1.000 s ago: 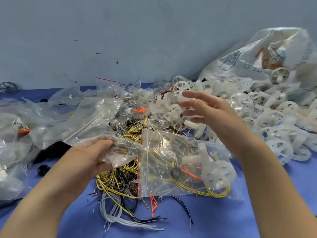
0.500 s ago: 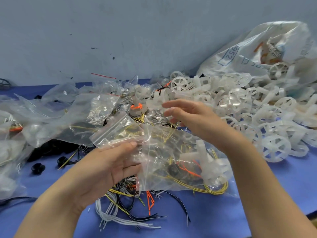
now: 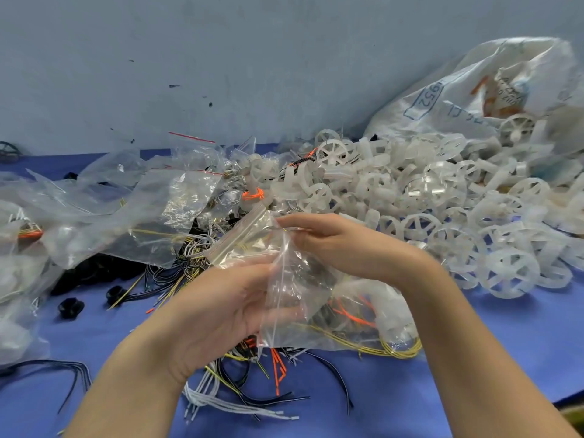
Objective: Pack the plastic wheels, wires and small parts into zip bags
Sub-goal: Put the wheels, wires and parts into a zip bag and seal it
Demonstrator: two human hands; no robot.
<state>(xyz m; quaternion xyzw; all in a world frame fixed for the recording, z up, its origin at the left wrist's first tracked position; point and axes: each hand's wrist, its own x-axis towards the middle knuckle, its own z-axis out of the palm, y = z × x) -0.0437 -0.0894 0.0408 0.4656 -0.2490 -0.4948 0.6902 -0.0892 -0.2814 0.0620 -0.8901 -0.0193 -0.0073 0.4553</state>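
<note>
A clear zip bag point(image 3: 294, 279) holding yellow and orange wires and a white plastic wheel lies in front of me, its open top lifted between both hands. My left hand point(image 3: 221, 308) grips the bag's near side from below, thumb on the plastic. My right hand point(image 3: 331, 241) pinches the upper edge of the bag at its top corner. A big heap of white plastic wheels point(image 3: 442, 210) covers the table's right side. Loose yellow, black, white and orange wires point(image 3: 240, 384) lie under and in front of the bag.
Several empty and filled clear zip bags point(image 3: 104, 216) are piled on the left of the blue table point(image 3: 505, 336). A large white sack point(image 3: 480, 86) leans on the wall at the back right. Small black parts point(image 3: 71, 308) sit at the left.
My right hand has come down from open air onto the bag's top edge and pinched it. My left hand has lifted the bag's mouth up and to the right.
</note>
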